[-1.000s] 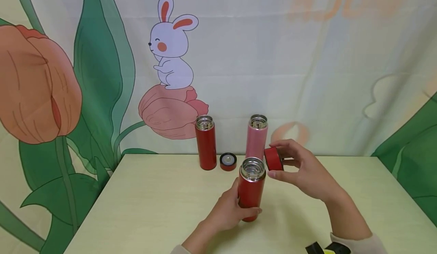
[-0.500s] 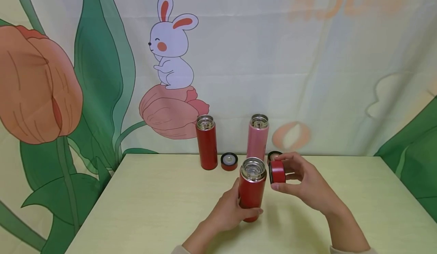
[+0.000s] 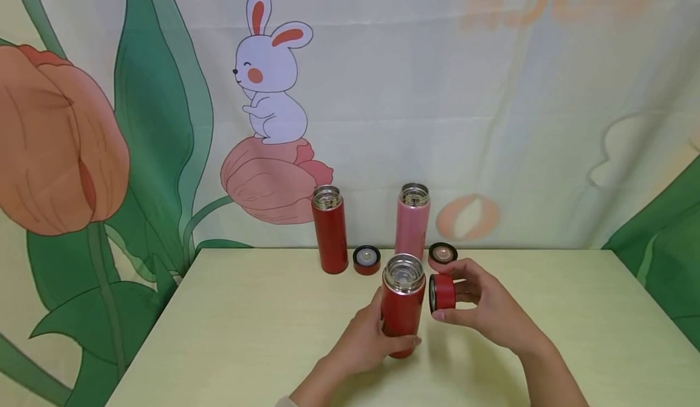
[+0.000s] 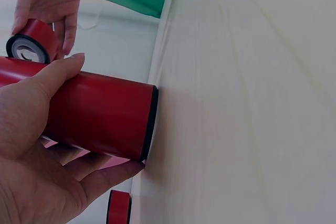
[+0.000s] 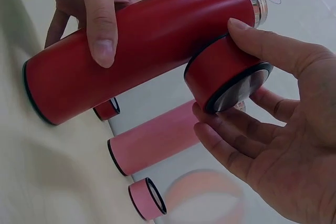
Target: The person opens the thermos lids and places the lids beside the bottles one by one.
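Note:
My left hand point(image 3: 362, 341) grips a red thermos bottle point(image 3: 401, 313), uncapped and nearly upright, its steel mouth uppermost. I cannot tell whether its base touches the table. Just right of the bottle, my right hand point(image 3: 494, 313) pinches a red lid point(image 3: 444, 293) between thumb and fingers. The lid is turned on its side, with its black-rimmed underside towards the bottle. In the right wrist view, the lid point(image 5: 226, 74) overlaps the bottle point(image 5: 152, 40) in front of it; whether they touch is unclear.
A second red bottle point(image 3: 330, 237) and a pink bottle point(image 3: 412, 228) stand open at the table's back edge. Beside them lie a red lid point(image 3: 367, 264) and a pink lid point(image 3: 442, 255), undersides up. A printed cloth point(image 3: 372, 91) hangs behind the pale table point(image 3: 229, 334).
My right hand has lowered the red lid from beside the bottle's mouth to beside its upper body, uncovering the pink lid behind. The left hand and its bottle have stayed in place.

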Demonstrator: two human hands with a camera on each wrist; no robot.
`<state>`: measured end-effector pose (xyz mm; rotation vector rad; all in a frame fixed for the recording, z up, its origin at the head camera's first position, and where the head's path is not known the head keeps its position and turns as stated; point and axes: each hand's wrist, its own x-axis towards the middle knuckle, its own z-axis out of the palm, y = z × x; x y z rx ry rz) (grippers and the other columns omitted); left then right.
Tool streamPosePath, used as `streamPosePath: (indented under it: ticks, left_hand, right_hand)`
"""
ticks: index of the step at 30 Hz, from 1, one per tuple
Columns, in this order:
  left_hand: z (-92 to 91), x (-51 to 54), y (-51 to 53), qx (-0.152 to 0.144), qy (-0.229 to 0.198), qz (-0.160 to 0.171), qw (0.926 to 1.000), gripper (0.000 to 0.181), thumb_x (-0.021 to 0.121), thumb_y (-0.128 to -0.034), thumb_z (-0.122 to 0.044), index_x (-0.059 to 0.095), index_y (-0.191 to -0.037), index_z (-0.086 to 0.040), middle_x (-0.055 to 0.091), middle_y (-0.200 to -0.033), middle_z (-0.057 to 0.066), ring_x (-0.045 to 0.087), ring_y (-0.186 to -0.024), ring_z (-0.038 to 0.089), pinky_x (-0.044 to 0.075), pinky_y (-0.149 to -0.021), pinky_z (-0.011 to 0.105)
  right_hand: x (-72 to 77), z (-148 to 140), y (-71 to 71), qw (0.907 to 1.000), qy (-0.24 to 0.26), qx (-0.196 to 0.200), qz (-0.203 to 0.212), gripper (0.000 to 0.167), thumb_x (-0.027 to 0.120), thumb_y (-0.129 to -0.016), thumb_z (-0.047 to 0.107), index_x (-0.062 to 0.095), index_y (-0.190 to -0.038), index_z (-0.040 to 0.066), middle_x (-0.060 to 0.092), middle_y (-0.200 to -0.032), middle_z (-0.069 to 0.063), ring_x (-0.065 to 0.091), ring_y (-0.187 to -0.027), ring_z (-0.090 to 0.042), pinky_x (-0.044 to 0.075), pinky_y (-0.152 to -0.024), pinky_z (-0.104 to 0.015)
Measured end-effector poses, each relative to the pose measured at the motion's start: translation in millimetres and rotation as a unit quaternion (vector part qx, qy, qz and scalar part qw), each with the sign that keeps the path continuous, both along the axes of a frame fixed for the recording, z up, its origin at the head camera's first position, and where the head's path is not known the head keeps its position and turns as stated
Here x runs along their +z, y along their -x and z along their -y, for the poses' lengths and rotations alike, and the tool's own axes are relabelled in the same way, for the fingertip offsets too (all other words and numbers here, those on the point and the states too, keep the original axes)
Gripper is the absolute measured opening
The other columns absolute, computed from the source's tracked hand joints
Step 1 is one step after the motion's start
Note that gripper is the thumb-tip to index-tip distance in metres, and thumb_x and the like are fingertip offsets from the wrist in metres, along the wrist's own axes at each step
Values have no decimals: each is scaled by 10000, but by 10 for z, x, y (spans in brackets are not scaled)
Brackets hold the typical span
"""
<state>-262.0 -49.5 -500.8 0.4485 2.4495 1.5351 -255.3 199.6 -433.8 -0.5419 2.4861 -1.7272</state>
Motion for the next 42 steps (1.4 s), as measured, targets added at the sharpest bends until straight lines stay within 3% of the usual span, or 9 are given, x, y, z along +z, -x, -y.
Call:
streamPosePath:
  ticks: [5, 14, 26, 31, 39, 42]
  left_hand:
    - [9, 3, -6, 14, 39, 0, 10000, 919, 869, -818, -468, 296, -1535, -431, 615, -1410, -93, 594, -1304, 201, 487, -1111, 538]
    - [-2, 39, 14, 34, 93, 95, 9999, 930, 863, -827, -462, 281, -1550, -418, 610, -1412, -95, 595, -1302, 203, 493, -1106, 537]
    - [-5, 29, 21, -18, 97, -20, 9999, 913, 859, -836, -445, 290, -1548, -399, 624, -1401, -66, 611, -1279, 208, 496, -1100, 544]
    - [3, 22, 10, -26, 90, -84, 9999, 906, 857, -834, -455, 295, -1542, -404, 629, -1387, -76, 614, -1270, 196, 497, -1099, 534]
    - [4, 23, 2, -31, 83, -144, 9999, 879, 859, -831, -464, 319, -1523, -401, 642, -1366, -77, 617, -1253, 186, 498, -1094, 526]
    - [4, 29, 3, -13, 114, -115, 9999, 899, 864, -826, -457, 312, -1532, -390, 635, -1379, -70, 612, -1264, 199, 492, -1102, 538]
  right_hand:
    - [-53, 7, 33, 9998, -165, 28, 96, 683, 944, -748, 234, 564, -1315, 210, 656, -1250, -112, 693, -1091, -287, 613, -857, -322]
    - [-106, -28, 66, 9978, -552, 329, 163, 740, 918, -780, 216, 530, -1395, 86, 660, -1236, -147, 688, -1095, -265, 592, -858, -295]
    - [-181, -79, 87, 9935, -1060, 405, 130, 800, 938, -751, 235, 529, -1425, 102, 665, -1177, -86, 673, -1089, -245, 557, -916, -290]
    - [-197, -94, 90, 9919, -1194, 388, 183, 784, 934, -746, 196, 540, -1421, 142, 613, -1227, -100, 658, -1063, -248, 553, -867, -264]
    - [-253, -136, 100, 9933, -1007, 561, 29, 674, 914, -763, 181, 584, -1344, 92, 558, -1230, -136, 673, -980, -184, 555, -829, -233]
    - [-274, -143, 117, 9941, -910, 575, 115, 637, 919, -760, 184, 595, -1298, 80, 585, -1233, -138, 676, -1023, -199, 558, -836, -241]
